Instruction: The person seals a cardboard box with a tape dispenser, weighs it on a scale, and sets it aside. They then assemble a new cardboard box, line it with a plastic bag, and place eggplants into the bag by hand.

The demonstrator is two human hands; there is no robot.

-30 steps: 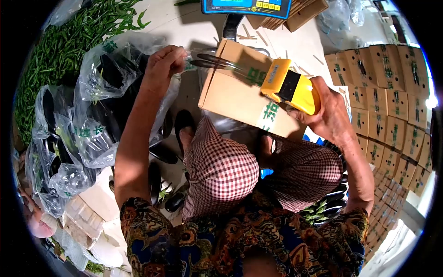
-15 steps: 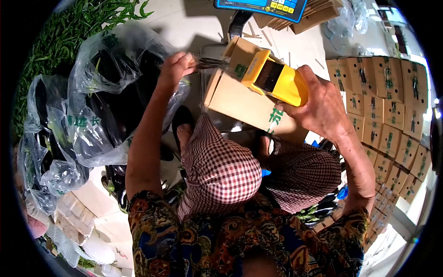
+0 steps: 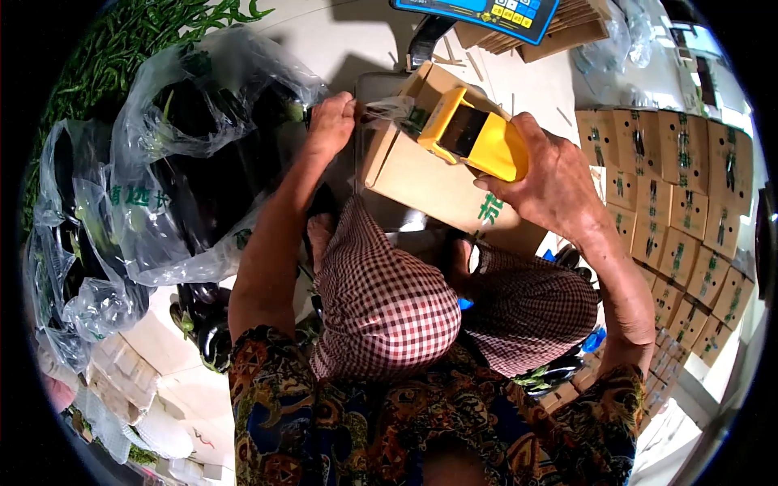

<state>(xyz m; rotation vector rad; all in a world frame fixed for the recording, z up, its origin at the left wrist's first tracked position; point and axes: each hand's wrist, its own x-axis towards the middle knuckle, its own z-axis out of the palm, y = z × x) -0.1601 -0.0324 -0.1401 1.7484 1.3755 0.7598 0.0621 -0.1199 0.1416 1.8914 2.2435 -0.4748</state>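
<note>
A cardboard box [image 3: 429, 180] with green printed characters lies tilted on the metal platform of a scale, in front of my knees. My right hand [image 3: 559, 182] is wrapped round a yellow tape dispenser [image 3: 501, 148], which rests on top of the box. Clear tape [image 3: 389, 111] shows at the box's left end, between the dispenser and my left hand. The fingers of my left hand [image 3: 332, 125] are closed just left of that end; whether they hold the tape is too small to tell.
Clear bags of eggplants [image 3: 194, 178] lie at the left, below a heap of green peppers [image 3: 105, 61]. The scale's blue display [image 3: 486, 14] stands at the top. Stacked cartons [image 3: 685, 211] line the right side. Loose eggplants [image 3: 212, 324] lie lower left.
My left hand has moved right, closer to the box end, and the tape stretch looks shorter and slacker. The dispenser has shifted slightly left along the box.
</note>
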